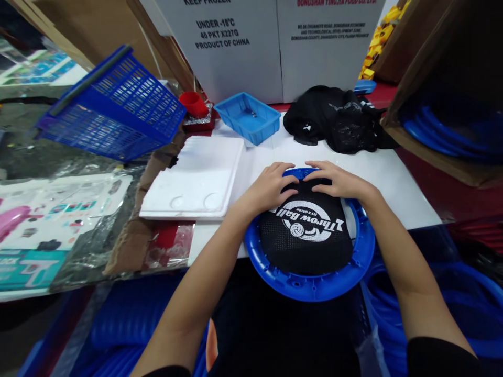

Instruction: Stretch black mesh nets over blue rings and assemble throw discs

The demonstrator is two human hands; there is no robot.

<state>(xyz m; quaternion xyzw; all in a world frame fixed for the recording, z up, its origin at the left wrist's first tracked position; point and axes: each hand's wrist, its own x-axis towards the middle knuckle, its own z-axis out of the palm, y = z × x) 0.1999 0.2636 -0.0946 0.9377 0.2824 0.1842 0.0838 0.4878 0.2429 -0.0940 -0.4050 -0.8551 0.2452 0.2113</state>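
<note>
A blue plastic ring [310, 290] lies at the table's near edge, partly over my lap. Across it is a round black mesh net [306, 256] printed with white "Throw Ball" lettering. At the ring's far side, my left hand [272, 187] has its fingers curled over the net's edge, thumb on the mesh. My right hand [335, 179] mirrors it just to the right, fingers bent on the same edge by the rim. A gap shows between net and ring on the right side. Small holes and pegs line the ring. The fingertips partly hide the far rim.
A white foam slab [196, 178] lies left of the ring. Behind stand a light-blue tray [251, 128] with small metal bits, a red cup [194, 104] and a tilted blue basket [113, 110]. Black nets [338, 120] are heaped at the back; a carton [444, 152] holds blue rings at right.
</note>
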